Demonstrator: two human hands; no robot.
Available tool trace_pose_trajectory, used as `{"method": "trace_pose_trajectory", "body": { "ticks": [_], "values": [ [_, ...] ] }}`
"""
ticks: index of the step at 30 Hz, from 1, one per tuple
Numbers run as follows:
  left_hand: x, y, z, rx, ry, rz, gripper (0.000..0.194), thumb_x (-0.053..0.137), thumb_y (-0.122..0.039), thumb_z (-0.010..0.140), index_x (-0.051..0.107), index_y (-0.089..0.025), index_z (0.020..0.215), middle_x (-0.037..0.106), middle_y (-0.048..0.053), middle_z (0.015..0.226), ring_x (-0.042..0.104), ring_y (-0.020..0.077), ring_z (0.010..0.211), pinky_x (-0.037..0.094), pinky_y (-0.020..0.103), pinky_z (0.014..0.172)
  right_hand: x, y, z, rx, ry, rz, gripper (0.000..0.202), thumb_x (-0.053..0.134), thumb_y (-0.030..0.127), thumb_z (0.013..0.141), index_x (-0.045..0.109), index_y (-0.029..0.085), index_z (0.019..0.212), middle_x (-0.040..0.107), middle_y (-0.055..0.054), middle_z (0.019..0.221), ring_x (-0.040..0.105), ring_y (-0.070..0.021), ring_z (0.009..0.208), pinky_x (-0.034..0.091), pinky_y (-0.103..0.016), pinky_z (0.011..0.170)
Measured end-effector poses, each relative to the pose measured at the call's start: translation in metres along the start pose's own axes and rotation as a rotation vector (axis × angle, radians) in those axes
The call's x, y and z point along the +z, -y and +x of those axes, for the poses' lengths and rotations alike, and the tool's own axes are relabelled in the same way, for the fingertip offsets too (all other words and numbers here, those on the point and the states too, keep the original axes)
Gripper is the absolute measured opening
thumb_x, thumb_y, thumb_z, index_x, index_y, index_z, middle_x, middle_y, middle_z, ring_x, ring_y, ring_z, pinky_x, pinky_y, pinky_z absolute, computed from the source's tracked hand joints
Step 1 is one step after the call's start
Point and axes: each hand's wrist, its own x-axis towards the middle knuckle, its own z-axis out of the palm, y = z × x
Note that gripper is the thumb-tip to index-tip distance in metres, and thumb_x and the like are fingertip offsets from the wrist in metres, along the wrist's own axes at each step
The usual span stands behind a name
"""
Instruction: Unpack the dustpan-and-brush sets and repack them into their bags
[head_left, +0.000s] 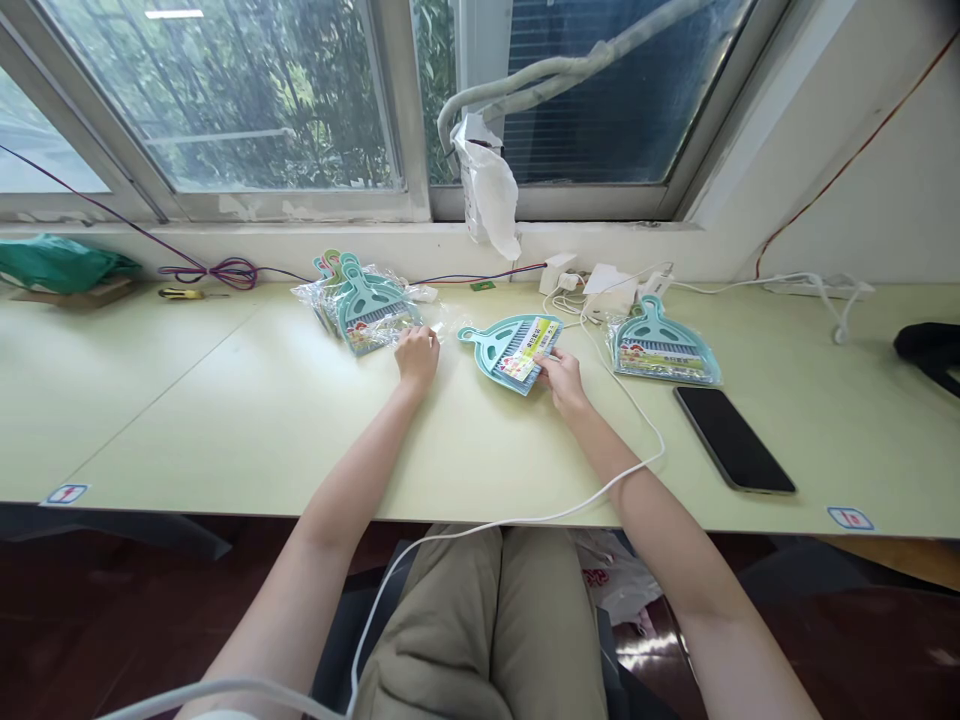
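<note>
Seen from beside the seated person, the teal dustpan-and-brush set [501, 345] is at or just above the middle of the tabletop [300, 440], its looped handle pointing left and its broad mouth right. It is probably light and stiff, of smooth, slightly slippery plastic, the bristles and printed card [527, 350] softer and easily bent; the handle or firm rim would give the surest hold. The right hand [564, 380] pinches the near-right edge, thumb over the card, fingers partly hidden beneath. The left hand [418, 358], fingers curled, is beside crumpled clear film [450, 322]; whether it pinches the film cannot be told. Farther off, film-wrapped dustpan sets [367, 300] lie at left, and another wrapped stack [664, 345] at right, near a white cable [609, 350].
</note>
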Motion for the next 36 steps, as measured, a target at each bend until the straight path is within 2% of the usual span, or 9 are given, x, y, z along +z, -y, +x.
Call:
{"method": "trace_pose_trajectory", "body": {
  "ticks": [4,9,14,22,27,30,32,34,36],
  "values": [
    [-0.003,-0.005,-0.002,-0.011,-0.010,-0.011,0.026,0.041,-0.026,0.096,0.065,-0.022,0.105,0.070,0.010,0.107,0.059,0.0267,0.111,0.046,0.034,0.087,-0.001,0.002,0.001,-0.029,-0.014,0.008,0.016,0.065,0.012,0.075,0.063,0.016,0.090,0.074,-0.003,0.077,0.071,-0.0177,0.070,0.062,-0.032,0.070],
    [-0.010,-0.013,-0.006,0.016,0.001,-0.066,0.026,0.039,-0.025,0.098,0.062,-0.021,0.109,0.068,0.010,0.109,0.062,0.0253,0.105,0.046,0.033,0.084,0.002,0.005,-0.004,-0.048,0.089,0.026,0.022,0.074,0.021,0.072,0.062,0.017,0.090,0.074,-0.003,0.077,0.072,-0.0187,0.072,0.063,-0.035,0.072],
    [-0.014,-0.023,-0.014,0.168,0.044,-0.132,0.023,0.041,-0.024,0.098,0.061,-0.022,0.108,0.067,0.009,0.113,0.057,0.0241,0.115,0.046,0.033,0.089,0.007,0.007,-0.011,-0.054,0.175,-0.007,0.027,0.078,0.027,0.071,0.063,0.018,0.092,0.074,-0.004,0.077,0.073,-0.0203,0.074,0.062,-0.038,0.075],
    [-0.015,-0.048,-0.029,0.386,0.061,-0.281,0.021,0.044,-0.024,0.098,0.064,-0.022,0.104,0.068,0.007,0.116,0.053,0.0215,0.124,0.046,0.032,0.096,0.006,0.006,-0.011,-0.116,0.111,0.046,0.032,0.078,0.030,0.070,0.061,0.018,0.094,0.074,-0.002,0.077,0.072,-0.0190,0.074,0.062,-0.036,0.074],
    [-0.020,-0.047,-0.029,0.368,-0.042,-0.354,0.023,0.042,-0.025,0.098,0.064,-0.023,0.105,0.067,0.005,0.124,0.050,0.0205,0.128,0.041,0.035,0.107,0.008,0.012,-0.014,-0.124,0.187,0.041,0.040,0.082,0.037,0.067,0.061,0.019,0.096,0.075,-0.003,0.080,0.073,-0.0203,0.081,0.062,-0.037,0.077],
    [-0.024,-0.046,-0.030,0.380,-0.027,-0.404,0.025,0.040,-0.028,0.099,0.064,-0.024,0.105,0.066,0.005,0.125,0.053,0.0195,0.124,0.041,0.036,0.108,0.010,0.012,-0.017,-0.110,0.224,0.034,0.042,0.082,0.038,0.066,0.061,0.020,0.097,0.075,-0.003,0.081,0.073,-0.0209,0.083,0.061,-0.038,0.079],
    [-0.027,-0.049,-0.034,0.465,0.016,-0.433,0.024,0.041,-0.029,0.098,0.064,-0.024,0.104,0.067,0.005,0.124,0.053,0.0195,0.126,0.037,0.039,0.113,0.012,0.010,-0.018,-0.107,0.224,0.048,0.042,0.082,0.038,0.066,0.061,0.020,0.097,0.075,-0.003,0.082,0.073,-0.0205,0.082,0.061,-0.037,0.079],
    [-0.030,-0.055,-0.040,0.520,0.012,-0.438,0.023,0.044,-0.031,0.097,0.064,-0.025,0.108,0.064,0.006,0.130,0.047,0.0211,0.134,0.023,0.046,0.121,0.012,0.007,-0.016,-0.107,0.212,0.070,0.042,0.082,0.037,0.066,0.060,0.020,0.097,0.075,-0.003,0.084,0.073,-0.0199,0.082,0.061,-0.037,0.079],
    [-0.033,-0.061,-0.045,0.410,-0.067,-0.430,0.027,0.049,-0.034,0.095,0.060,-0.025,0.118,0.053,0.008,0.143,0.035,0.0248,0.144,0.010,0.053,0.124,0.011,0.006,-0.015,-0.109,0.193,0.089,0.040,0.080,0.036,0.068,0.060,0.020,0.097,0.074,-0.003,0.087,0.072,-0.0193,0.084,0.061,-0.036,0.080]
  ]
}}
